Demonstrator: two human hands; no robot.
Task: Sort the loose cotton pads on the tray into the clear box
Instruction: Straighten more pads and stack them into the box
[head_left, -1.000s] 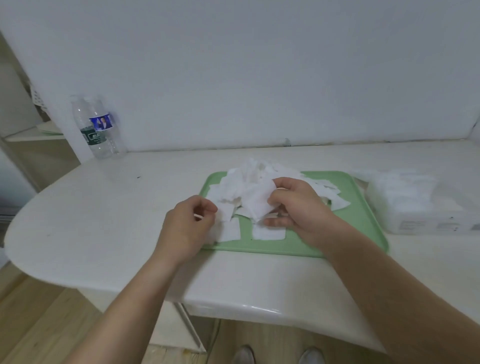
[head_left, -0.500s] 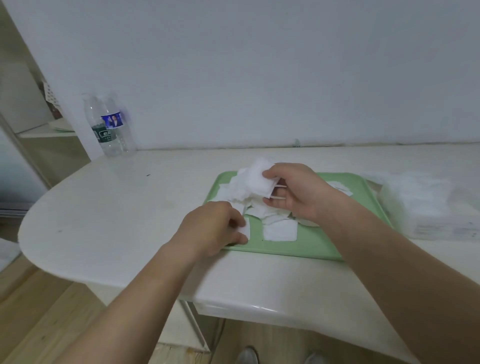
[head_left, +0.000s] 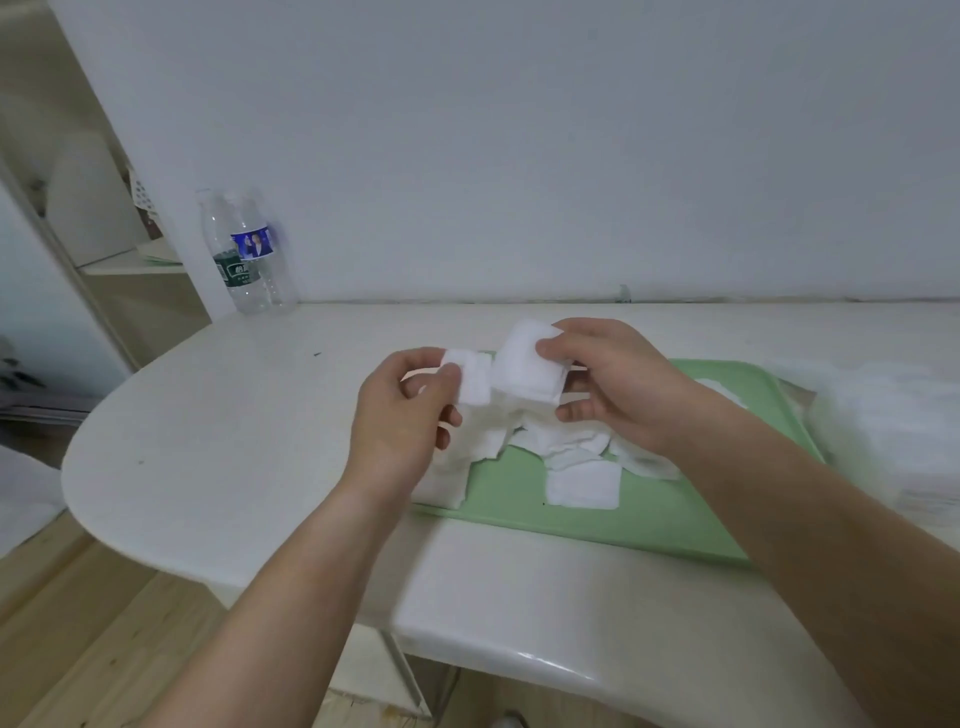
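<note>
Above a green tray (head_left: 644, 514) on the white worktop (head_left: 249, 415), the left hand (head_left: 405, 421) pinches one cotton pad (head_left: 474, 378) — the right hand (head_left: 618, 384) pinches a stack of pads (head_left: 524, 366). Loose pads (head_left: 582, 480) lie on the tray; the blurred clear box (head_left: 893, 426) sits just right.

Bare white table (head_left: 223, 415) stretched wide to the left of the green tray (head_left: 649, 525). Two water bottles (head_left: 249, 260) stood far back against the wall (head_left: 519, 156), well apart from the tray. Over the tray's left half the left hand (head_left: 405, 415) and right hand (head_left: 618, 384), each gripping cotton pads (head_left: 527, 364), hung close together — only a narrow gap between them. On the right the blurred clear box (head_left: 883, 431) sat just beside the tray's rim, hemming that side.
</note>
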